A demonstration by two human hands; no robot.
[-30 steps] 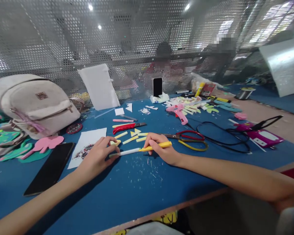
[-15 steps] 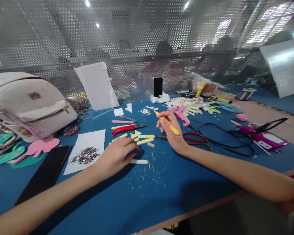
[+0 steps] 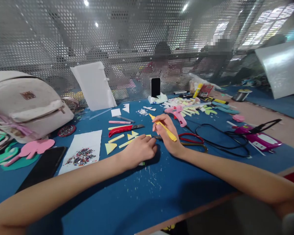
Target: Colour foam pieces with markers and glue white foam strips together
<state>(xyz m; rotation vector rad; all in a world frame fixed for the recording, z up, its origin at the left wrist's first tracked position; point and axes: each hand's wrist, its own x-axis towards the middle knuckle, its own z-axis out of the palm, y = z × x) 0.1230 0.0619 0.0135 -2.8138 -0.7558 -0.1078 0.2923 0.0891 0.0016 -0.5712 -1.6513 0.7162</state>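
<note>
My right hand point(image 3: 170, 135) holds a yellow marker point(image 3: 164, 128) like a pen, its tip pointing up and to the left. My left hand point(image 3: 140, 150) is closed, fingers curled down near the table; anything in its grasp is hidden. A pen's green end point(image 3: 142, 163) peeks out under that hand. Left of it lie a pale yellow piece point(image 3: 110, 148) and thin yellow strips point(image 3: 116, 138). Beyond them rests a red utility knife point(image 3: 122, 130), with a pink pen point(image 3: 120, 122) behind it. Red-handled scissors point(image 3: 191, 137) lie partly behind my right wrist.
A pink glue gun point(image 3: 178, 114) and its black cable lie on the right, before a pile of foam strips point(image 3: 186, 106). Beads on white paper point(image 3: 94, 138), a dark phone point(image 3: 45, 168) and a backpack point(image 3: 31, 104) stand left. Another phone point(image 3: 155, 87) stands upright at the back.
My left hand has moved right over the white pen and curled its fingers, uncovering a yellow piece on the left. My right hand still holds the yellow marker, nearly in place.
</note>
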